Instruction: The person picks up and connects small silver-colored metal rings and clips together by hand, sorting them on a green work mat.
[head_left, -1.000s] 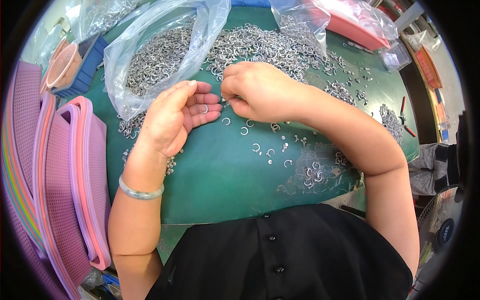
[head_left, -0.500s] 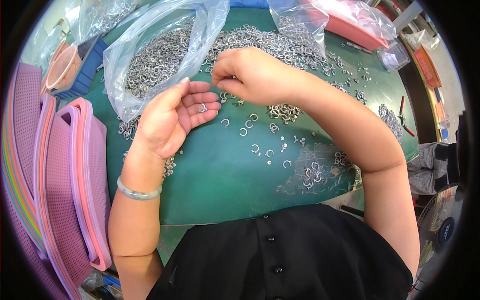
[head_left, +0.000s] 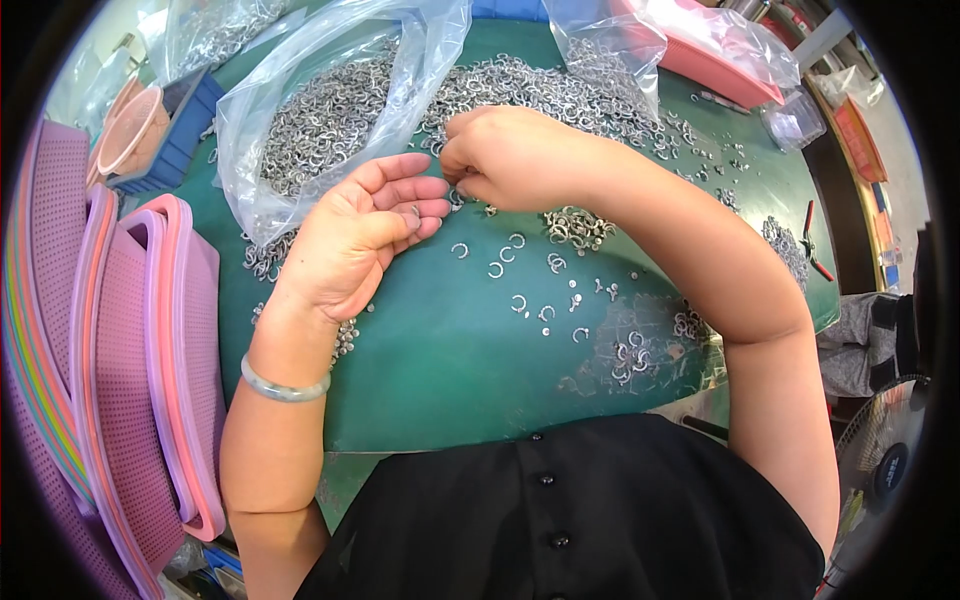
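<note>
My left hand (head_left: pixel 350 235) is palm up beside the plastic bag, its thumb bent over the fingers onto a small silvery metal piece (head_left: pixel 415 211), mostly covered. My right hand (head_left: pixel 515 160) is curled, knuckles up, at the near edge of a heap of C-shaped metal rings (head_left: pixel 510 85). Its fingertips are pressed together and point down; whatever they hold is hidden. The hands almost meet at the fingertips. Several loose C-shaped rings (head_left: pixel 496 270) lie on the green table (head_left: pixel 430 370) in front of them, near a small pile of yellowish-silver rings (head_left: pixel 575 228).
A clear bag (head_left: pixel 235 190) full of rings stands at the far left. Purple and pink perforated baskets (head_left: pixel 110 330) line the left side, near a blue bin (head_left: pixel 190 125). Red-handled pliers (head_left: pixel 815 245) lie at the right, and a pink tray (head_left: pixel 710 65) sits at the far right.
My left thumb has folded in over the small metal piece, which lay on the open fingers before. My right hand has shifted slightly nearer and to the right; the whole view has shifted a little too.
</note>
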